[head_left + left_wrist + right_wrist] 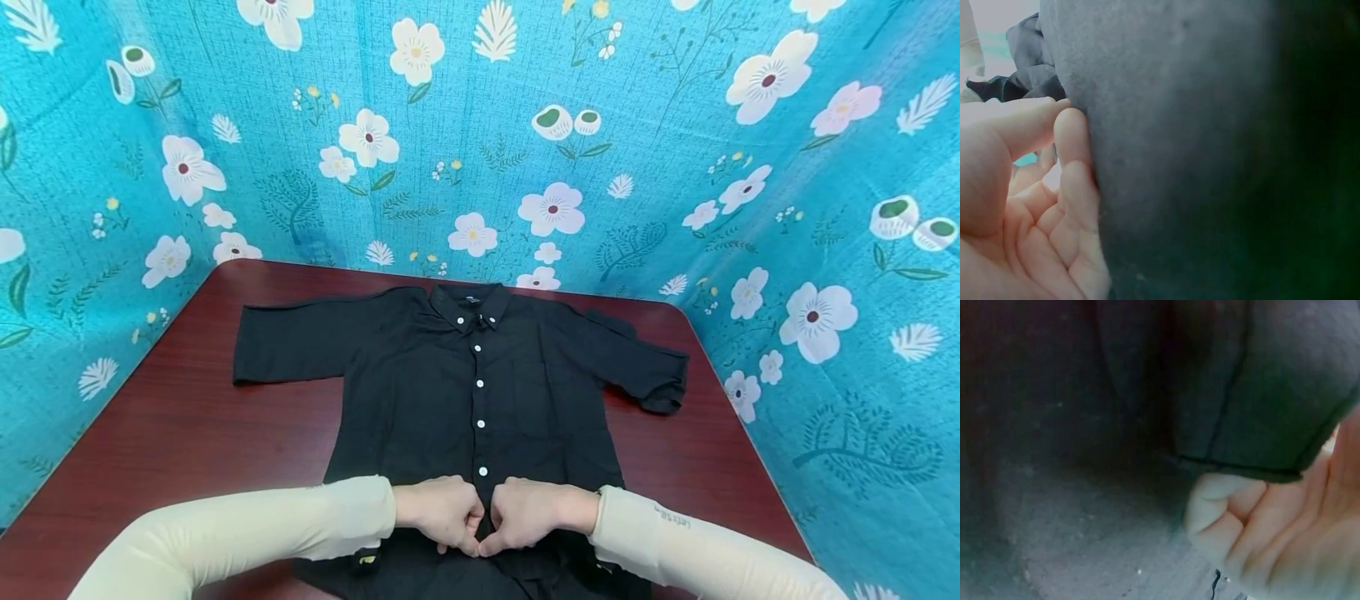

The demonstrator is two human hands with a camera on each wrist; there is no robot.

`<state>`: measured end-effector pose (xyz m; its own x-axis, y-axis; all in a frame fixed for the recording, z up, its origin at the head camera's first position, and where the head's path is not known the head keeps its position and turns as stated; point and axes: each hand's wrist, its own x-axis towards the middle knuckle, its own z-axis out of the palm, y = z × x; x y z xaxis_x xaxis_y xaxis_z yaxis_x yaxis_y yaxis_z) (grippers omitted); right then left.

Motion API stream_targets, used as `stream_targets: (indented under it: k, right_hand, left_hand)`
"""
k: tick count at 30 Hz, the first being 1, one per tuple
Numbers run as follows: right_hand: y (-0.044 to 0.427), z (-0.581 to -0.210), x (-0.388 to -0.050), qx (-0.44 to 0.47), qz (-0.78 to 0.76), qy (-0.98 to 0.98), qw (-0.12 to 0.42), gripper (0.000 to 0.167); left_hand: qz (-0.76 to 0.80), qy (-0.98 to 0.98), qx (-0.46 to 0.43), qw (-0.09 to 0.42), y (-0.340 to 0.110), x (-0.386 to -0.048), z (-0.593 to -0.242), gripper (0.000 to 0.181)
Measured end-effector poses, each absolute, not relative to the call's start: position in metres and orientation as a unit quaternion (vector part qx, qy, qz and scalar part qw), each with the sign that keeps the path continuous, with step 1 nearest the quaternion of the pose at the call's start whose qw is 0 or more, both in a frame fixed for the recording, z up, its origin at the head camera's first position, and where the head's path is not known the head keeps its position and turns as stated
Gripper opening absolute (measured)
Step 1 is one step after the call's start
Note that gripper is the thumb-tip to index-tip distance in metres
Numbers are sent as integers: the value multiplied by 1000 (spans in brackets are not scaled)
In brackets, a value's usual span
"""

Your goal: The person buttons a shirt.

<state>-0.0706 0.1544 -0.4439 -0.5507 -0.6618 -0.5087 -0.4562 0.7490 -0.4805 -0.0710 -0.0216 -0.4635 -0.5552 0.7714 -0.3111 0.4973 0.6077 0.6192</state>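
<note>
A black short-sleeved shirt lies front side up, its collar toward the back. White buttons run down its placket, the lowest visible button just above my hands. My left hand and right hand meet over the lower placket, thumbs almost touching. In the left wrist view, thumb and finger of my left hand pinch the dark cloth. Curled fingers of my right hand grip a stitched edge in the right wrist view. Any button between the hands is hidden.
The shirt is spread on a dark red-brown table. Its left sleeve lies flat, while the right sleeve is creased and folded at its cuff. Blue flowered curtains hang behind and along both sides of the table.
</note>
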Motion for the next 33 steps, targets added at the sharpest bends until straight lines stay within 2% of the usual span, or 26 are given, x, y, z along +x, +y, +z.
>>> stream_targets:
  k: [7, 13, 21, 33]
  right_hand:
    - [152, -444, -71, -302, -138, 871, 363, 38]
    - [154, -442, -72, -298, -149, 865, 375, 29]
    - [154, -443, -72, -301, -142, 870, 363, 36]
    - [153, -447, -72, -277, -155, 877, 361, 31]
  left_hand:
    - [241, 850, 375, 281, -21, -71, -465, 36]
    - [229, 865, 377, 240, -16, -67, -464, 34]
    - [155, 876, 429, 153, -9, -61, -464, 33]
    - [151, 891, 406, 139, -9, -58, -462, 33]
